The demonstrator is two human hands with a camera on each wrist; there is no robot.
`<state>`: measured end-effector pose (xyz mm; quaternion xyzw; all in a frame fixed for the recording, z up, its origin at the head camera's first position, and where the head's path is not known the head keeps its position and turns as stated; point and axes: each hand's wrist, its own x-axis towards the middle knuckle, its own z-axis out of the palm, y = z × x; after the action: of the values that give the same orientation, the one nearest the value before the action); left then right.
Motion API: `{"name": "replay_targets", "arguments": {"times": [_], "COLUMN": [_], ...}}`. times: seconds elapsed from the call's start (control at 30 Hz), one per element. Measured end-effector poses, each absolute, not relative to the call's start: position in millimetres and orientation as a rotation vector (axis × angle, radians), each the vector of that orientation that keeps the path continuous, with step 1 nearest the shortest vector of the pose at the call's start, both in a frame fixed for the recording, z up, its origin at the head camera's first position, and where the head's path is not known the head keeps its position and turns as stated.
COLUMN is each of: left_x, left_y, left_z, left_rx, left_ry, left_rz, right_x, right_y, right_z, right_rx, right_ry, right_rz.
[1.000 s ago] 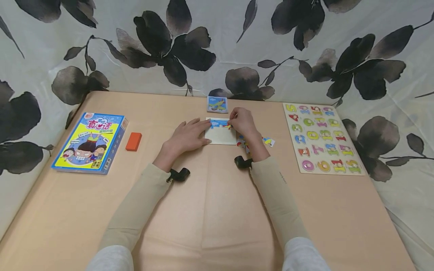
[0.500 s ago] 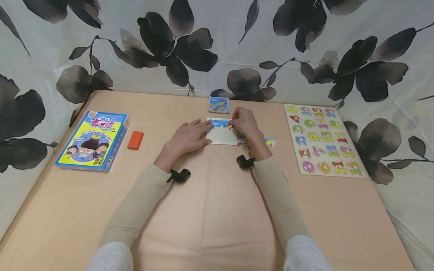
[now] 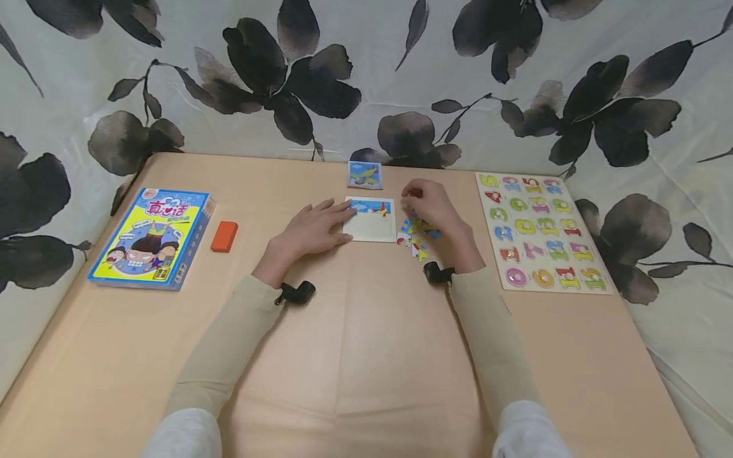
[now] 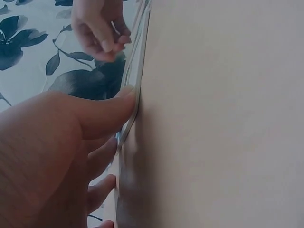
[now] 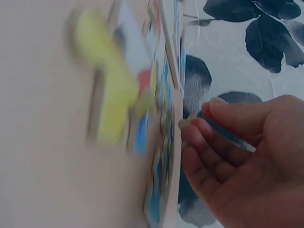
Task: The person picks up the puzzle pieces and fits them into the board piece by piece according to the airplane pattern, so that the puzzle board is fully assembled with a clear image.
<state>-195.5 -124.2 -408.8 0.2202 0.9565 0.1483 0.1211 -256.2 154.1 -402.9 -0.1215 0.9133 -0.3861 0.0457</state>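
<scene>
A small white-framed jigsaw puzzle board (image 3: 369, 230) lies at the table's middle, with a blue strip of fitted pieces along its top. My left hand (image 3: 312, 230) rests on the board's left side, fingers extended; in the left wrist view its thumb (image 4: 107, 114) touches the board's edge. My right hand (image 3: 432, 207) is just right of the board, beside a heap of loose jigsaw pieces (image 3: 413, 240). Its fingers are loosely bent in the right wrist view, with a gap below the thumb and no piece visible between them. A blurred yellow piece (image 5: 114, 104) lies nearby.
Behind the board stands a small picture card (image 3: 364, 175) with a plane on it. To the left are an orange block (image 3: 224, 236) and a blue-and-yellow game box (image 3: 150, 238). A sheet of colourful number shapes (image 3: 541, 232) lies right. A floral cloth (image 3: 366, 83) hangs behind the table.
My right hand has moved off the board's top right to the right, over the loose pieces, uncovering a red and yellow part of the picture. My left hand has stayed on the board.
</scene>
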Motion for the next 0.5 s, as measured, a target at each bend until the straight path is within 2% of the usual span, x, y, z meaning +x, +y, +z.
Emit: {"name": "replay_targets", "arguments": {"times": [0.5], "left_x": [-198], "left_y": [-125], "left_z": [-405], "left_rx": [0.645], "left_ry": [2.769], "left_rz": [0.45], "right_x": [-245], "right_y": [193], "right_z": [-401], "right_rx": [-0.31], "right_ry": [2.768], "right_rz": [-1.051]}}
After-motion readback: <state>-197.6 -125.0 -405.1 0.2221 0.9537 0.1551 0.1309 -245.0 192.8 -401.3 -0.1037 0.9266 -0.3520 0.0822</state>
